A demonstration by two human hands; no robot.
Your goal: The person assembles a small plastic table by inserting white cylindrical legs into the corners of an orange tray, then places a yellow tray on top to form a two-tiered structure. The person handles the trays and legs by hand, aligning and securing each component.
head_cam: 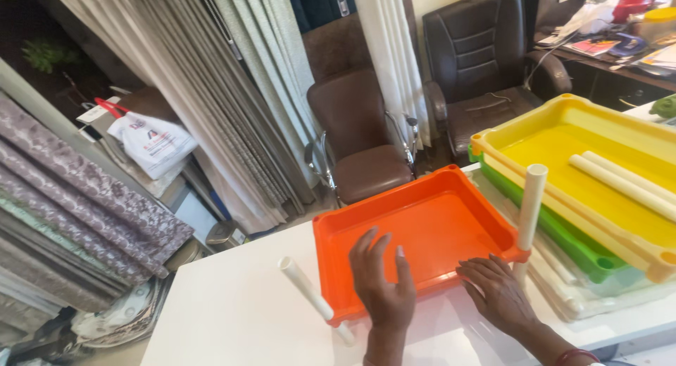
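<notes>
orange tray (436, 225) under left hand (384, 285) and right hand (496, 292)

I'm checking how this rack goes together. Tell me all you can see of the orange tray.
The orange tray is a shallow, glossy, plastic-looking rectangle with a raised rim and rounded corners, empty inside. It sits tilted on the white table, with white pipes standing through its near corners. The left hand and right hand rest on its near rim.
</notes>
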